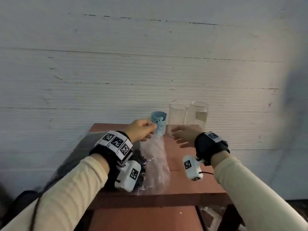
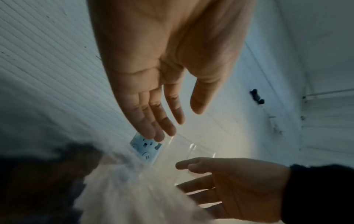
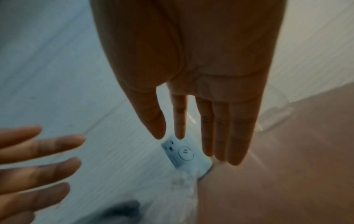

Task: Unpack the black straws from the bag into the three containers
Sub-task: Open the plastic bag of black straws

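A clear plastic bag [image 1: 155,162] lies on the red-brown table [image 1: 191,185], with black straws [image 1: 139,158] dark inside its left part. At the back stand a blue bear cup [image 1: 159,123], a clear glass [image 1: 177,119] and a clear jar [image 1: 198,115], all without straws. My left hand [image 1: 148,132] hovers open at the bag's far end beside the cup. My right hand [image 1: 179,135] is open in front of the glass, holding nothing. In the left wrist view my left hand [image 2: 180,122] has straight fingers above the cup [image 2: 147,150]. My right hand [image 3: 182,134] also shows straight fingers.
A white ribbed wall [image 1: 150,72] rises right behind the table. The table's front edge [image 1: 158,200] is near me, with a lower red board [image 1: 141,219] beneath it. Bare tabletop lies to the right of the bag. A dark shape [image 1: 25,197] sits low on the left.
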The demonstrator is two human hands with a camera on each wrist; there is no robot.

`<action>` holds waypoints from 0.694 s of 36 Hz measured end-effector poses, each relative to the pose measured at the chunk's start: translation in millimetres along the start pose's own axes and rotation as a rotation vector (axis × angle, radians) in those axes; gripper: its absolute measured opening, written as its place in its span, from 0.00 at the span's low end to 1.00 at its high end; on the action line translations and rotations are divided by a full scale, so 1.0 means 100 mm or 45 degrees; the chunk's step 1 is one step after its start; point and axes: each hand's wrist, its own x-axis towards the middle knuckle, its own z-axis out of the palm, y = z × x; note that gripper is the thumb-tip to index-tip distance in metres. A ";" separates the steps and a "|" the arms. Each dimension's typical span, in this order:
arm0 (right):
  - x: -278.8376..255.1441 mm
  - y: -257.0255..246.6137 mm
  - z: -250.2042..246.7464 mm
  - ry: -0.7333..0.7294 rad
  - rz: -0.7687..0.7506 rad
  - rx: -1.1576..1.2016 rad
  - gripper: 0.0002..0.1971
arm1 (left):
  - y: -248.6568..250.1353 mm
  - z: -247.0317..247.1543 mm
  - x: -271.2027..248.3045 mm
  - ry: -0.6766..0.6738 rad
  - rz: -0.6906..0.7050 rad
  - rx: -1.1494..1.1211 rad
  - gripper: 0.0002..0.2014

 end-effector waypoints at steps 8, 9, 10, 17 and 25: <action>0.21 -0.06 0.38 -0.105 0.180 0.015 0.14 | -0.09 0.12 0.10 0.020 -0.153 0.076 0.02; 0.23 -0.07 0.39 -0.121 0.176 0.017 0.15 | -0.10 0.13 0.10 0.017 -0.150 0.087 0.03; 0.23 -0.09 0.40 -0.144 0.178 0.012 0.16 | -0.11 0.13 0.10 0.014 -0.153 0.093 0.04; 0.27 -0.13 0.39 -0.119 0.034 -0.033 0.11 | -0.12 0.09 0.07 0.014 -0.114 0.160 0.16; 0.09 -0.21 0.29 -0.131 -0.308 0.060 0.14 | -0.11 0.03 -0.02 -0.021 -0.003 0.261 0.23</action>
